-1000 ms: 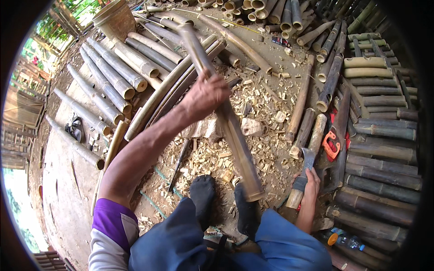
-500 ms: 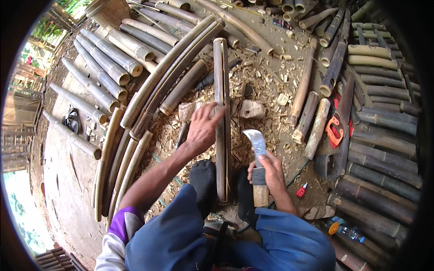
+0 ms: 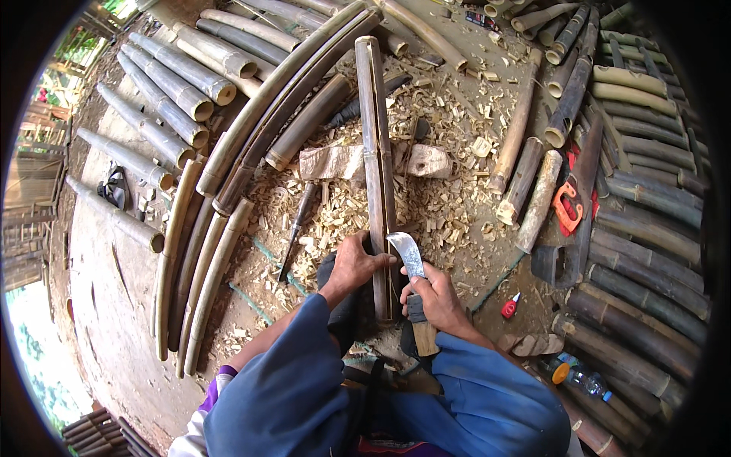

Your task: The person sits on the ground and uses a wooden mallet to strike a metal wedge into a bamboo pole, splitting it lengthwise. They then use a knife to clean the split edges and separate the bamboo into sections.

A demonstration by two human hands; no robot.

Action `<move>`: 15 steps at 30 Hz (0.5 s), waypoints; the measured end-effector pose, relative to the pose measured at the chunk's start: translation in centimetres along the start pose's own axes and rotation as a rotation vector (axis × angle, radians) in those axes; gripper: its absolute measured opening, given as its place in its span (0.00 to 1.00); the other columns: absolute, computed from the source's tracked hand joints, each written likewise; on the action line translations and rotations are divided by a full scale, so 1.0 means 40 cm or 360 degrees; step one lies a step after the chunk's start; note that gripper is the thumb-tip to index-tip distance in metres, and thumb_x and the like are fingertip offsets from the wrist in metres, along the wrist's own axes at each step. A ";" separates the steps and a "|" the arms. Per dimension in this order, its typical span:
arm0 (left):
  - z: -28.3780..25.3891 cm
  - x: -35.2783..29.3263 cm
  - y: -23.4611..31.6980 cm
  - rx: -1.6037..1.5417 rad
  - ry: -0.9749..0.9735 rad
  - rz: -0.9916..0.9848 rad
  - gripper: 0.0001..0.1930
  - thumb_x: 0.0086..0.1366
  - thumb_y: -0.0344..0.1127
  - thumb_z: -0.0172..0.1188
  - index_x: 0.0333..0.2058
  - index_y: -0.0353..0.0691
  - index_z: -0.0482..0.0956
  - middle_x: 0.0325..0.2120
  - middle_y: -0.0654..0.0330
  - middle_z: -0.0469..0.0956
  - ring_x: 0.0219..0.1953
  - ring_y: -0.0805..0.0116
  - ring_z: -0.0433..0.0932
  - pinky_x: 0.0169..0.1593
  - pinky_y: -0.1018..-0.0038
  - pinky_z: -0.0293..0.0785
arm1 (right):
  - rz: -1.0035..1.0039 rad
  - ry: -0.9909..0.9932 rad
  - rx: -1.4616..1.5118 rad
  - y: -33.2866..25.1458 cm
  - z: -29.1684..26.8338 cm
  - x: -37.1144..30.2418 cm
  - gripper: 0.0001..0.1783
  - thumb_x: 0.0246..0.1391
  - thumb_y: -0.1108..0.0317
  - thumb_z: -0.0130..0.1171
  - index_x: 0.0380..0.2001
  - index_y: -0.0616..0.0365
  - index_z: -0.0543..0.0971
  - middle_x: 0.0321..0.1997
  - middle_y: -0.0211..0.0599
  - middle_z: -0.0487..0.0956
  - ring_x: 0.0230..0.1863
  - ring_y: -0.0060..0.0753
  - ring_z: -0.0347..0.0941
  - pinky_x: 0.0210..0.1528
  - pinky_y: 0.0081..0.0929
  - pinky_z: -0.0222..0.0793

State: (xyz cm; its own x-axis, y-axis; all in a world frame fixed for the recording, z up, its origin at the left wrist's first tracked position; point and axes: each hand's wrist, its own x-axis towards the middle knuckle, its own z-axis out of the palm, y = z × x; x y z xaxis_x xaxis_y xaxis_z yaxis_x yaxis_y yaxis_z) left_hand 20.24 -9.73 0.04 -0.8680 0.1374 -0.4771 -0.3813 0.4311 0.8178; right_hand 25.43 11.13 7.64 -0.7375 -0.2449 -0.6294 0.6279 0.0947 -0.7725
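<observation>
A split bamboo pole (image 3: pixel 370 137) stretches away from me between my feet, with a long gap running down its length. It lies across a rough wooden block (image 3: pixel 333 163). My left hand (image 3: pixel 355 264) is closed round the pole's near part, its thumb laid over the top and some fingers hidden behind. In my right hand (image 3: pixel 435 298) is a hooked knife (image 3: pixel 408 253) with a curved steel blade and a wooden handle bound in dark wrapping. The blade tip is beside the pole's right edge, close to my left thumb; whether it touches cannot be made out.
Wood chips (image 3: pixel 434 209) cover the ground around the block. A narrow pointed tool (image 3: pixel 298 228) lies left of the pole. Curved bamboo lengths (image 3: pixel 282 99) are stacked to the left. At right are an orange-handled saw (image 3: pixel 567 207), a small red bottle (image 3: pixel 510 308) and bamboo rows (image 3: pixel 640 266).
My left hand has come back toward me along the pole and closed round it. The knife in my right hand has moved left, up to the pole. The view has shifted slightly.
</observation>
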 end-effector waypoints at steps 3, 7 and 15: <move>0.009 -0.002 0.004 -0.0029 0.0023 0.0034 0.26 0.52 0.43 0.81 0.44 0.30 0.85 0.33 0.45 0.88 0.36 0.55 0.88 0.46 0.59 0.81 | 0.0061 -0.0004 0.0090 0.005 -0.004 -0.009 0.18 0.73 0.68 0.44 0.57 0.68 0.73 0.28 0.39 0.82 0.24 0.27 0.79 0.29 0.28 0.75; 0.006 -0.007 0.009 -0.0011 0.0027 0.0056 0.26 0.53 0.42 0.81 0.45 0.30 0.86 0.32 0.45 0.88 0.35 0.57 0.88 0.45 0.59 0.81 | 0.0068 0.0030 0.0232 -0.013 0.004 -0.003 0.17 0.72 0.67 0.45 0.56 0.67 0.73 0.28 0.40 0.82 0.23 0.27 0.79 0.28 0.27 0.75; 0.000 -0.017 0.031 0.0029 0.0010 -0.0019 0.26 0.54 0.43 0.80 0.46 0.31 0.86 0.32 0.46 0.88 0.34 0.58 0.87 0.45 0.59 0.81 | 0.0059 0.0084 0.0327 -0.011 0.008 0.009 0.14 0.71 0.68 0.47 0.52 0.66 0.75 0.27 0.39 0.81 0.21 0.26 0.78 0.25 0.26 0.74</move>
State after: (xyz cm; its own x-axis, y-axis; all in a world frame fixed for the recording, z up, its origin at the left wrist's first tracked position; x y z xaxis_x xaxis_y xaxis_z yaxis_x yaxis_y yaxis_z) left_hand 20.33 -9.29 1.39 -0.8653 0.1266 -0.4850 -0.3861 0.4488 0.8059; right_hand 24.99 10.68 7.78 -0.7214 -0.1936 -0.6649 0.6885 -0.0974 -0.7187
